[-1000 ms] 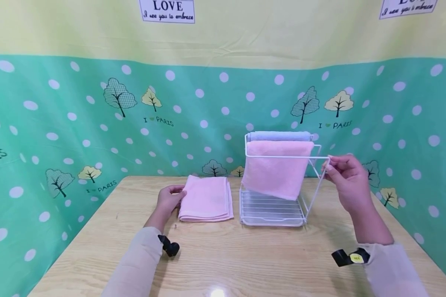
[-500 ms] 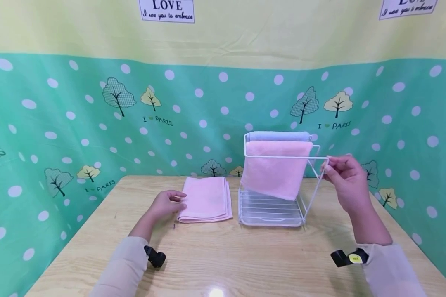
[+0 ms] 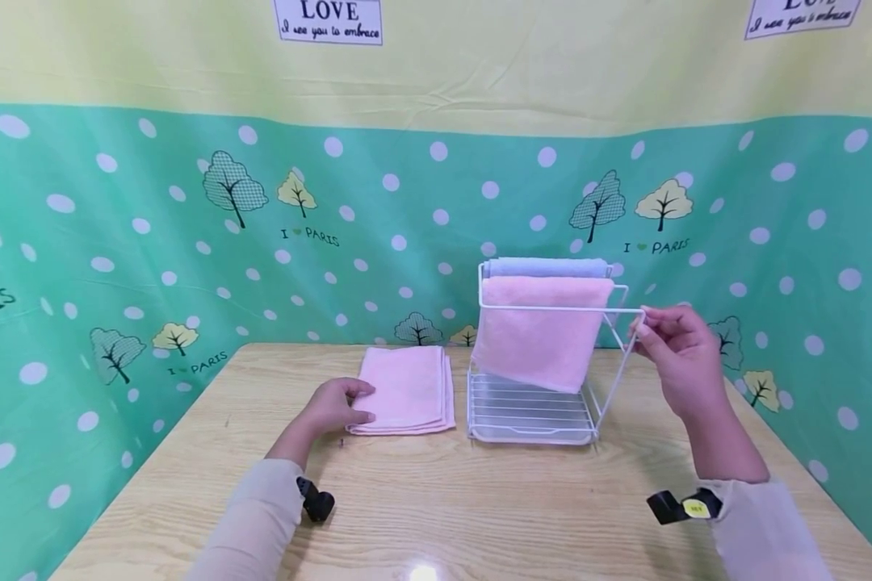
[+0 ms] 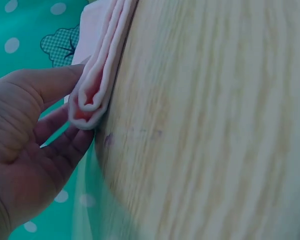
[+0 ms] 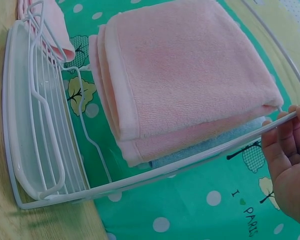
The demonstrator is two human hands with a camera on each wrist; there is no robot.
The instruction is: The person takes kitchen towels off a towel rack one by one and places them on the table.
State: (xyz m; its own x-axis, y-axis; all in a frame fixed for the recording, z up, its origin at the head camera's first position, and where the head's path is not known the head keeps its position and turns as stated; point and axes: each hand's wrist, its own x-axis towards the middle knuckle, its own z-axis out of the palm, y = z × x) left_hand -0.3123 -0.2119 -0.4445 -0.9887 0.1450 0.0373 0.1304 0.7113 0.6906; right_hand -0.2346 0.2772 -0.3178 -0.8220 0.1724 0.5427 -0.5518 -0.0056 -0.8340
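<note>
A folded pink towel (image 3: pixel 407 387) lies on the table. At its left edge is my left hand (image 3: pixel 334 407), thumb over the layers; in the left wrist view the fingers (image 4: pixel 75 142) curl around the folded edge. My right hand (image 3: pixel 686 359) pinches the upper right corner of a white wire rack (image 3: pixel 552 307). Over the rack's bars hang another pink towel (image 5: pixel 185 70) and, behind it, a blue towel (image 3: pixel 545 266), mostly hidden. The rack's wire shelf and pale tray (image 3: pixel 530 411) sit below them.
The wooden table (image 3: pixel 436 500) carries the rack and the folded towel. Close behind it hangs a green and yellow patterned curtain (image 3: pixel 378 210), which also runs along both sides.
My left hand drew back from the towel's far left corner, which has flattened, then came in again nearer the front of the left edge. The right hand stays on the rack.
</note>
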